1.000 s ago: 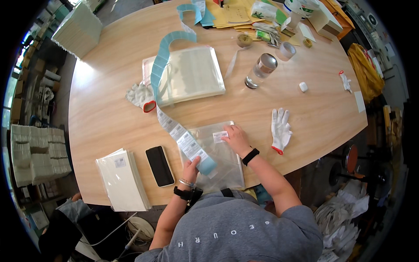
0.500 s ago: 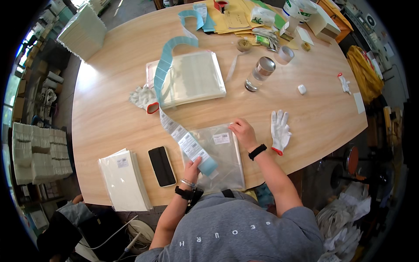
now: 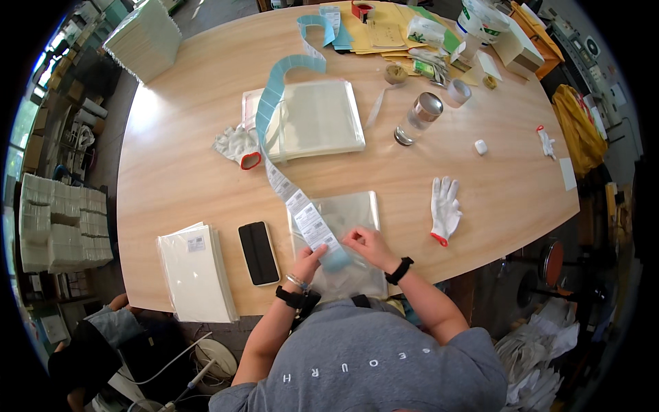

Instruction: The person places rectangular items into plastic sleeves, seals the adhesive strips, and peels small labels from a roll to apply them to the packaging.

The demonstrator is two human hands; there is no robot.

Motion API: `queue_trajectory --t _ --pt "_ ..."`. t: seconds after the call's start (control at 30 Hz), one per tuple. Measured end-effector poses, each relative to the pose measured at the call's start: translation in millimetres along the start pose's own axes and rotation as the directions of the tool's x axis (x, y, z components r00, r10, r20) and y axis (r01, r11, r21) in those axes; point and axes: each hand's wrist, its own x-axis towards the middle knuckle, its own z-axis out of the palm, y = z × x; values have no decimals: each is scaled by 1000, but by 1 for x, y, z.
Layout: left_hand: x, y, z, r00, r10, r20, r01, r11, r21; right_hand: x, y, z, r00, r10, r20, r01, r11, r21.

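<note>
Along the near edge of the pale wooden table [image 3: 185, 178], the right hand [image 3: 368, 246] has moved from a sleeve corner toward the label strip.
No label now shows on the flat, clear plastic sleeves [image 3: 353, 207] beneath both hands, so their visible face appears unlabelled. The left hand [image 3: 309, 264] is closed on the long, blue-backed strip of white paper labels [image 3: 302, 204]; the right's fingers are drawn nearly together, their contents unclear. Nearby lies a black phone [image 3: 259, 253]; white stacks [image 3: 62, 220] stand at the room's left.
</note>
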Motion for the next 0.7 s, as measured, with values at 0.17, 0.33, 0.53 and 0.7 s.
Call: queue_trajectory --t 0.17,0.33,0.53,0.7 --pt "4 -6 -2 997 69 16 -69 997 -47 15 3 19 971 -239 -17 236 967 -100" --pt "4 -1 -1 1000 25 -11 -26 982 -185 12 5 15 949 -316 16 301 886 -352" --pt "4 -2 0 995 16 -102 -34 984 -177 -9 -17 12 788 -615 25 535 665 -521" --pt "2 0 6 987 27 -160 -58 980 -188 -10 3 -20 923 -219 -316 212 976 -57"
